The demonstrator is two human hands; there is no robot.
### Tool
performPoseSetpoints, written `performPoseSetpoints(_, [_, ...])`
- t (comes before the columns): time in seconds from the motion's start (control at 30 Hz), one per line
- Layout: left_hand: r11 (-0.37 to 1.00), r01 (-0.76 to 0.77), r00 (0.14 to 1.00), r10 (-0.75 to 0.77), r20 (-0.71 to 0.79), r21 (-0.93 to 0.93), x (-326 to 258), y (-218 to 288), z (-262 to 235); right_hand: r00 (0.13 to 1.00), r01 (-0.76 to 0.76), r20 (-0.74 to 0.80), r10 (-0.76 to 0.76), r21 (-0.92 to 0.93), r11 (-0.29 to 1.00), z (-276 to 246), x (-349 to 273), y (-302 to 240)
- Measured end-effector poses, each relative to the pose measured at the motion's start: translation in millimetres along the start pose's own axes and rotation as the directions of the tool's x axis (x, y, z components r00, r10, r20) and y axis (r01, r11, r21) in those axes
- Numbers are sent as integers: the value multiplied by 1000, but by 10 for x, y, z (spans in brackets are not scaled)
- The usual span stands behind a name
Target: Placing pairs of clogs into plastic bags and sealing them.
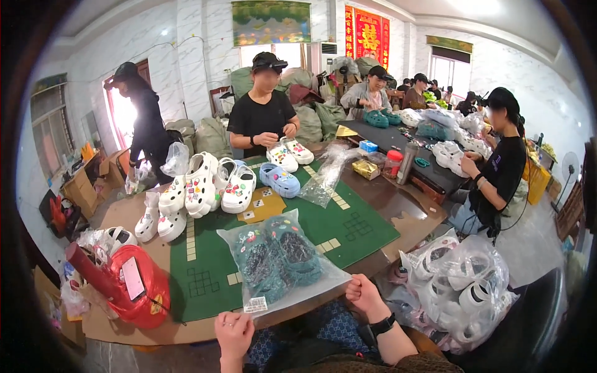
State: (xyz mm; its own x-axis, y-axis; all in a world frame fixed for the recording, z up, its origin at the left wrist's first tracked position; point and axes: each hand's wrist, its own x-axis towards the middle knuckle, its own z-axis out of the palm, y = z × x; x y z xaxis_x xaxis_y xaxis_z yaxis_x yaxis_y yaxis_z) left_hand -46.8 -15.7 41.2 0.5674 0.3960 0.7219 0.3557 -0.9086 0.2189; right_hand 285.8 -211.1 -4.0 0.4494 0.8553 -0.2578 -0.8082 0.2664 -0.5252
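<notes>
A clear plastic bag lies on the near part of the green mat. Inside it is a pair of dark teal clogs with small coloured charms, and a white label shows at the bag's near left corner. My left hand is closed at that corner. At the near right corner, my right hand is closed on the bag's edge. The near edge of the bag is stretched between both hands.
White clogs with charms stand at the table's far left, beside a light blue clog. A red bag with a phone on it sits at the left. Bagged white clogs are at the right. Several people work around the tables.
</notes>
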Motion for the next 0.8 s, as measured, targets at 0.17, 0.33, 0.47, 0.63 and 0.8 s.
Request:
performPoseSetpoints(0.17, [998,61,997,-59,-40,34,-88,-139,-100,999,21,-44,-22,-28,999,52,-16,1])
performPoseSetpoints(0.33, [993,118,993,-118,-2,-5,-93,-165,-137,997,49,-62,-53,-64,997,37,-45,7])
performPoseSetpoints(0.47, [965,190,981,-177,84,-182,-61,-128,-120,955,182,-171,-243,-309,934,24,-84,-19])
performPoseSetpoints(0.63, [775,452,892,-389,230,-441,-6,-180,101,740,496,-144,-657,-544,677,309,-71,-85])
performPoseSetpoints(0.8, [493,684,718,-587,375,-537,79,-332,568,662,550,344,-666,-827,119,881,63,29])
